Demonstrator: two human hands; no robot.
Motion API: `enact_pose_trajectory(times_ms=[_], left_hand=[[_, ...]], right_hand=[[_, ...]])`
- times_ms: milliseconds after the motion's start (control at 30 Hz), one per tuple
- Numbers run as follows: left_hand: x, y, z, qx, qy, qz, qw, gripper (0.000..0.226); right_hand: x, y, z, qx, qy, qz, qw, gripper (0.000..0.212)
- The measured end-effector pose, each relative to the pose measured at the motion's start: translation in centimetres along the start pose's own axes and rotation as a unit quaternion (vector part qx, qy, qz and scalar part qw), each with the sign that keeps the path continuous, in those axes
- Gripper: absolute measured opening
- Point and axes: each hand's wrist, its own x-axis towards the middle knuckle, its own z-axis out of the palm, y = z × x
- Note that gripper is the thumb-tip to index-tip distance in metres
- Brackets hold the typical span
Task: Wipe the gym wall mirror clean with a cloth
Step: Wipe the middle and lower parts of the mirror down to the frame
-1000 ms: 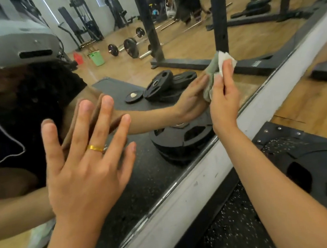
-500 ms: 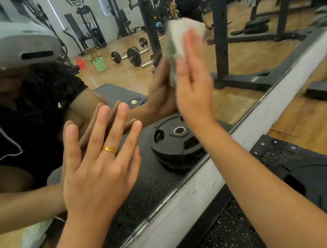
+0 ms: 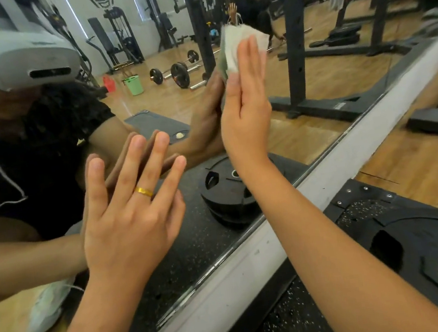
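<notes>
The wall mirror (image 3: 319, 72) fills the upper left of the view, with a pale frame (image 3: 250, 257) along its lower edge. My right hand (image 3: 246, 102) lies flat against the glass and presses a white and pale green cloth (image 3: 234, 46) onto it, high up near the middle. The cloth shows above and to the left of my fingers. My left hand (image 3: 128, 219), wearing a gold ring, rests flat on the glass lower left with fingers spread and holds nothing. Both hands' reflections meet them in the glass.
Black weight plates (image 3: 427, 256) lie on a black speckled mat (image 3: 285, 324) at lower right, close under my right forearm. Wooden floor (image 3: 417, 170) runs on the right. The mirror reflects racks, barbells, a green bucket and a person far back.
My right hand has swept the cloth up and left across the glass, from low right near the frame to high centre. My left hand stayed flat on the glass.
</notes>
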Motion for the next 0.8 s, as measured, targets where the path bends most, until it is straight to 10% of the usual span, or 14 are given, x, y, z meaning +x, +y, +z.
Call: enact_pose_trajectory(times_ms=[167, 533, 800], left_hand=[[-0.1, 0.2, 0.0, -0.008, 0.004, 0.000, 1.000, 0.046], [0.2, 0.3, -0.1, -0.034, 0.011, -0.017, 0.999, 0.041], [0.1, 0.0, -0.1, -0.030, 0.030, -0.009, 0.999, 0.040]], right_hand=[[-6.1, 5.6, -1.7, -0.051, -0.030, -0.043, 0.997, 0.046], [-7.6, 12.7, -7.8, -0.011, 0.105, 0.462, 0.881, 0.051], [-8.4, 7.9, -3.7, -0.014, 0.037, 0.235, 0.971, 0.053]])
